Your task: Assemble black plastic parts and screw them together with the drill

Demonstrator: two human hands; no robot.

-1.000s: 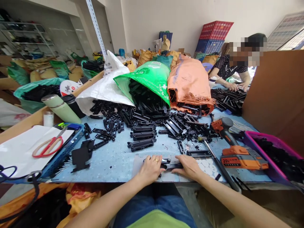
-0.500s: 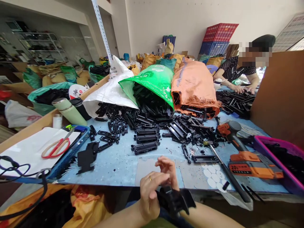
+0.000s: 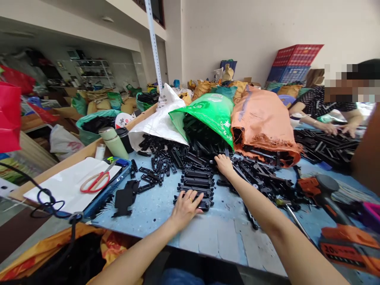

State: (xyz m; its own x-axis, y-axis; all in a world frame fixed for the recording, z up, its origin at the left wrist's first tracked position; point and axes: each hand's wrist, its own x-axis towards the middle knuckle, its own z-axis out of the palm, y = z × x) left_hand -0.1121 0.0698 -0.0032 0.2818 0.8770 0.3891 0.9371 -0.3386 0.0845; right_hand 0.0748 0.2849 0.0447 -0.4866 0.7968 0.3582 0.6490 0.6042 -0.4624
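Centre frame, left hand lies flat, fingers loosely spread, on the stacked black parts; right hand, fingers curled, touches the pile above

Black plastic parts; speckled blue table

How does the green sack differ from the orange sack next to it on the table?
The green sack is glossy with white print; the orange sack is matte, and its mouth edge is frayed. Black parts fill the green sack's wide mouth, while the orange sack's mouth is lower and shows fewer. The right hand reaches below the green sack. Both lie on their sides, spilling black plastic parts.
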